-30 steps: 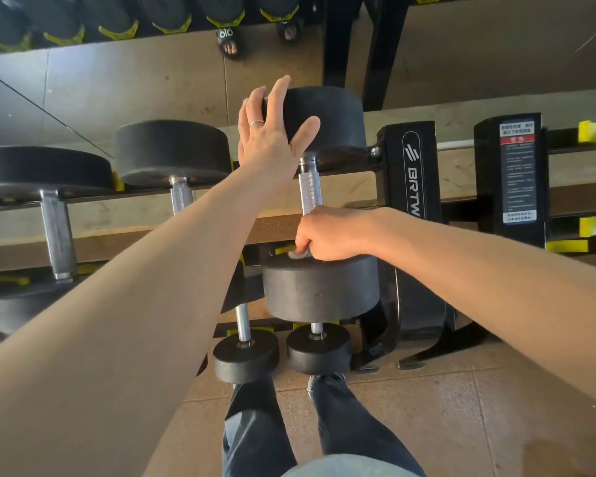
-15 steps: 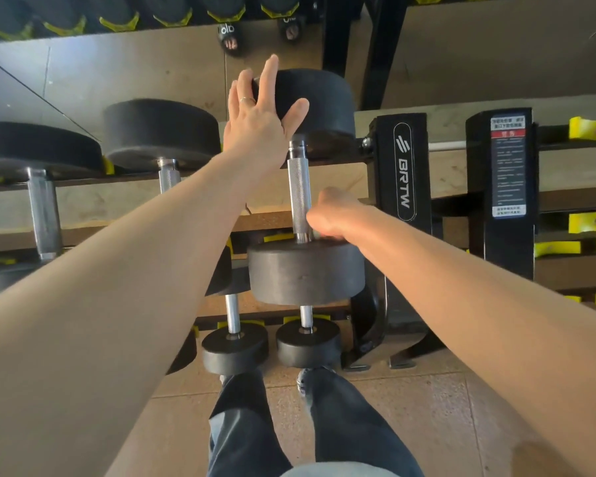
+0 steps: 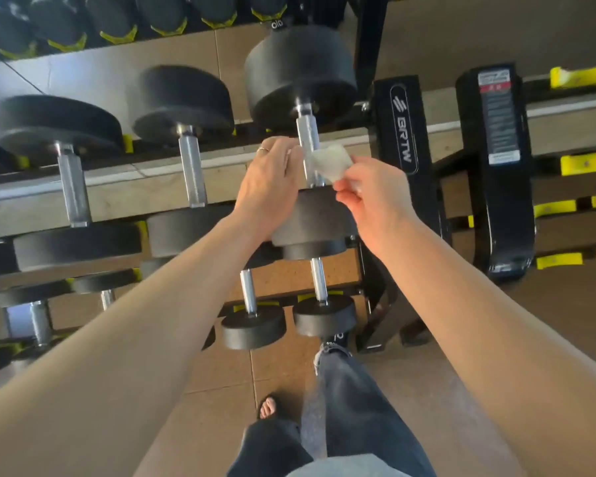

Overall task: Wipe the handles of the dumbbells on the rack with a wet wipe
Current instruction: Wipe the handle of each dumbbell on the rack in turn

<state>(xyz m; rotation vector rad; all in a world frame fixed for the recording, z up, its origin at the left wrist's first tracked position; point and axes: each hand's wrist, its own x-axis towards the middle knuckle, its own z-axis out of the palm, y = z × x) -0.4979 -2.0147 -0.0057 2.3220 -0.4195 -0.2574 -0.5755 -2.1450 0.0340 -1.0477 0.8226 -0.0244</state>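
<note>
The right hand pinches a white wet wipe against the shiny handle of a dumbbell on the rack. The left hand is just beside it on the other side, fingers curled near the handle. I cannot tell if they hold it.

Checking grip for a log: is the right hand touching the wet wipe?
Touching. The head view shows the right hand pinching the wet wipe between its fingertips, held up beside the dumbbell handle.

Tan tiled floor runs beneath; a wall mirror behind reflects it, under bright daylight.
</note>
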